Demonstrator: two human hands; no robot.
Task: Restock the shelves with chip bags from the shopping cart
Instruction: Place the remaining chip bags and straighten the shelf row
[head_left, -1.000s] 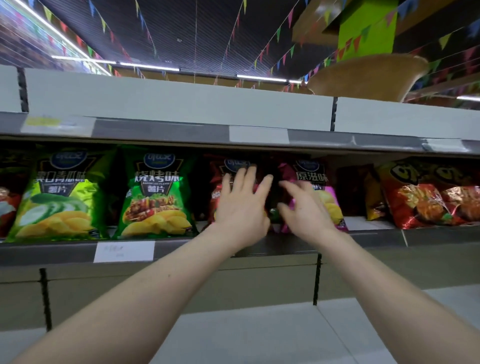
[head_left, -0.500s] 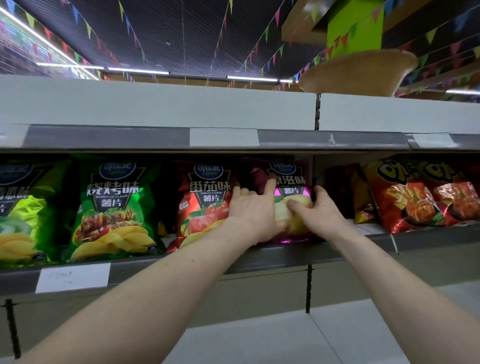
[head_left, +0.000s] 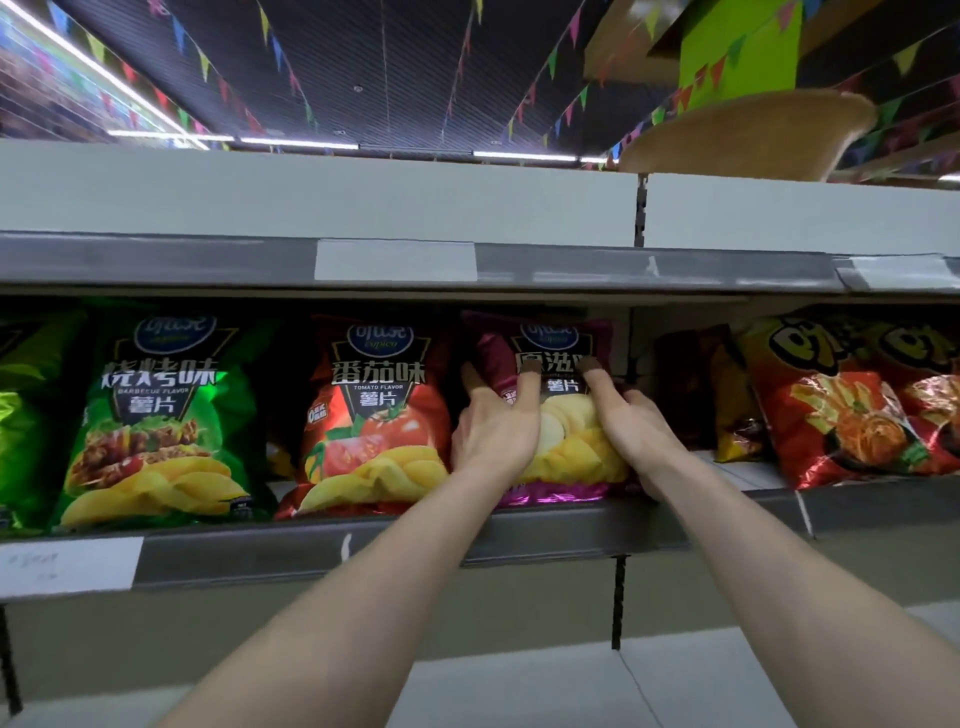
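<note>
A magenta chip bag (head_left: 566, 447) stands upright on the grey shelf (head_left: 545, 530), between a red tomato chip bag (head_left: 374, 415) and a dark bag (head_left: 696, 395). My left hand (head_left: 493, 426) grips the magenta bag's left side, fingers spread on its front. Its right side is held by my right hand (head_left: 631, 421), with the thumb over the front. A green barbecue chip bag (head_left: 156, 415) stands further left. The shopping cart is out of sight.
Red snack bags (head_left: 857, 405) fill the shelf section to the right. A second shelf edge (head_left: 519, 265) runs close above the bags. A white price tag (head_left: 67, 566) is on the rail at lower left. A lower shelf (head_left: 519, 691) lies below my forearms.
Both hands moved from hovering in front of the red and magenta bags to closing on the magenta bag's sides. The view shifted right and closer.
</note>
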